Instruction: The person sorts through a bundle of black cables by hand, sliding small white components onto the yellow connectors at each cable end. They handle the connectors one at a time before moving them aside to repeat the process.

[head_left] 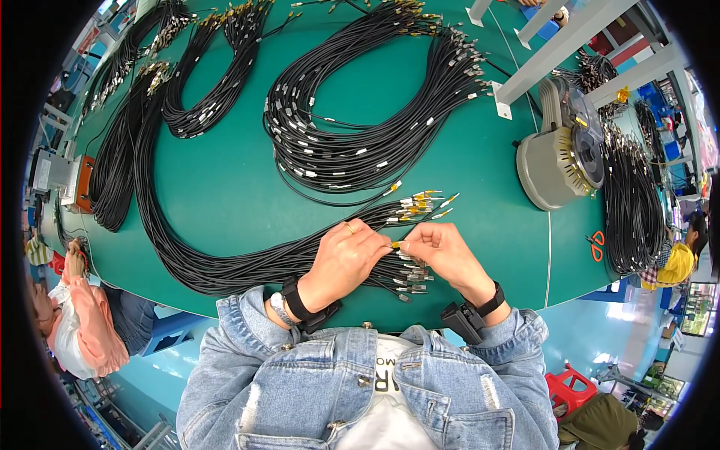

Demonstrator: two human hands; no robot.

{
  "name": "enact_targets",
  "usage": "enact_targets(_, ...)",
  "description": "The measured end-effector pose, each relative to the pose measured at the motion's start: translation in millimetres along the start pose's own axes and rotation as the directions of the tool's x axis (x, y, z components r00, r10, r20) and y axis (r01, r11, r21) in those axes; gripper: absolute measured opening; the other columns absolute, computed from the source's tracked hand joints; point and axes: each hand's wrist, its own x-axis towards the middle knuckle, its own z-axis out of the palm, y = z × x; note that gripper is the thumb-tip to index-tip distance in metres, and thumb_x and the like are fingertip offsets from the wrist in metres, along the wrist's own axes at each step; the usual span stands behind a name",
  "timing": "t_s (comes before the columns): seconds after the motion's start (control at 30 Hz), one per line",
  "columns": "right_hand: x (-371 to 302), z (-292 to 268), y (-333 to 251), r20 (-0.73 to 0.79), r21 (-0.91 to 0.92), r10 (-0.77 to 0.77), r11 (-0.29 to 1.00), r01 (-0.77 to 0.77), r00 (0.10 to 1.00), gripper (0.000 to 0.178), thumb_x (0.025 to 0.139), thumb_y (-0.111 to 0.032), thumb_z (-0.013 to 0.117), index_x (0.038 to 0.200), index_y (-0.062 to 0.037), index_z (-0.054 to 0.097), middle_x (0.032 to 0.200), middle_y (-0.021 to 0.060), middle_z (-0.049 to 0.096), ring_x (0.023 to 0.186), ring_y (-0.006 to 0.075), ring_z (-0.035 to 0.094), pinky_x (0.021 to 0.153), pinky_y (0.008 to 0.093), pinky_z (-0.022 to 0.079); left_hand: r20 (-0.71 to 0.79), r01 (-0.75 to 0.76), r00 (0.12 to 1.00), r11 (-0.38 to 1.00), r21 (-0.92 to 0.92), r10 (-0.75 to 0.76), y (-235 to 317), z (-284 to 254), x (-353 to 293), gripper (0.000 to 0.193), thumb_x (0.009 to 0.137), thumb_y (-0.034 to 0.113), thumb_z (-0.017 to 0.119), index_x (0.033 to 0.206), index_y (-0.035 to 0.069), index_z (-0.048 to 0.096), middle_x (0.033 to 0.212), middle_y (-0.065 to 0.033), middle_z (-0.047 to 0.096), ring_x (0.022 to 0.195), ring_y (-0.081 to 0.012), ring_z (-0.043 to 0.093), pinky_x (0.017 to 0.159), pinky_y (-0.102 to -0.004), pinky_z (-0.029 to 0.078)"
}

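Note:
My left hand [349,256] and my right hand [442,251] meet over the near end of a long bundle of black cables [217,271]. Between their fingertips is a small yellow-banded cable end [396,246]; the left fingers pinch the cable side and the right fingers pinch its tip. Several loose cable ends [412,279] with metallic connectors fan out below the hands. More yellow-and-white tagged ends [420,204] lie just beyond them. The left hand rests across the bundle. Fingertips partly hide the held piece.
A big looped cable bundle [330,161] lies farther back, with more bundles [202,112] at left. At right stand a grey-beige round machine [559,161], a metal frame leg [540,67], orange-handled scissors [597,246] and hanging cables [630,202]. A person [86,315] sits at far left.

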Motion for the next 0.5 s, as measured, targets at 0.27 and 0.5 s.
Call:
enact_targets(0.27, -1.5, 4.4, -4.6, -0.035, 0.048, -0.026, 0.998, 0.028, 0.999, 0.009, 0.089, -0.007, 0.063, 0.085, 0.0007, 0.065, 0.071, -0.0028, 0.059, 0.062, 0.0036, 0.050, 0.055, 0.0209, 0.039, 0.021, 0.040, 0.999, 0.998, -0.044, -0.039, -0.9, 1.9, -1.4, 0.013, 0.074, 0.010, 0.077, 0.083, 0.004, 0.070, 0.072, -0.0048, 0.067, 0.070, -0.0224, 0.063, 0.065, -0.0344, 0.050)
enact_targets(0.5, -2.1, 7.4, 2.0, -0.044, 0.075, -0.041, 0.996, 0.044, 0.998, 0.009, 0.090, -0.006, 0.062, 0.084, 0.0002, 0.064, 0.070, -0.0036, 0.057, 0.062, 0.0028, 0.049, 0.055, 0.0207, 0.039, 0.045, 0.090, 0.995, 0.981, -0.171, -0.083, -1.0, 4.6, -1.6, 0.014, 0.074, 0.010, 0.076, 0.083, 0.002, 0.069, 0.073, -0.0064, 0.068, 0.071, -0.0240, 0.064, 0.067, -0.0350, 0.051)
